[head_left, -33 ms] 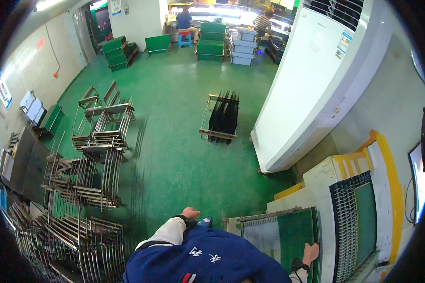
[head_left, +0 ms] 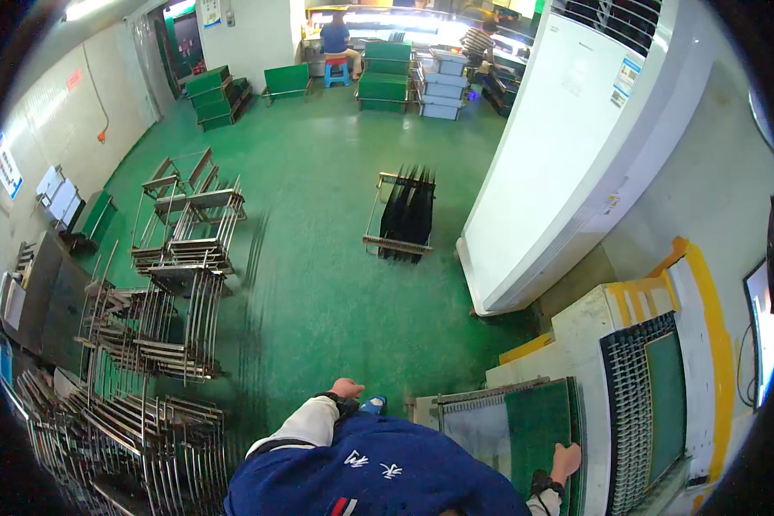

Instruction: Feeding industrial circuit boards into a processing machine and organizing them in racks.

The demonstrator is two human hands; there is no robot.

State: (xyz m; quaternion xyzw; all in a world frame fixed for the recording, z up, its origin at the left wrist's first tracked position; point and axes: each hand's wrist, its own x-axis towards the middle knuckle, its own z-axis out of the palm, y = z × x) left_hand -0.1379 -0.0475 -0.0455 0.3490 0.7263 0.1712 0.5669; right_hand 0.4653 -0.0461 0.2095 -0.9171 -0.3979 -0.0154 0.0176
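Note:
My right hand (head_left: 566,463) is closed on the right edge of a flat green board (head_left: 533,423). That board stands in a rack (head_left: 482,401) with a toothed metal rail along its top, at the lower right. Beside the green board in the same rack is a pale grey, glossy area. My left hand (head_left: 347,389) hangs in front of my body above the floor, its fingers curled in, and no object shows in it. A dark band is on each wrist.
Metal rack frames (head_left: 176,301) stand stacked at left. A rack with black strips (head_left: 408,213) sits mid-floor. A tall white air conditioner (head_left: 559,146) and a belt conveyor (head_left: 632,413) line the right. Far back, two people sit at a lit bench near green boards and grey bins (head_left: 443,86).

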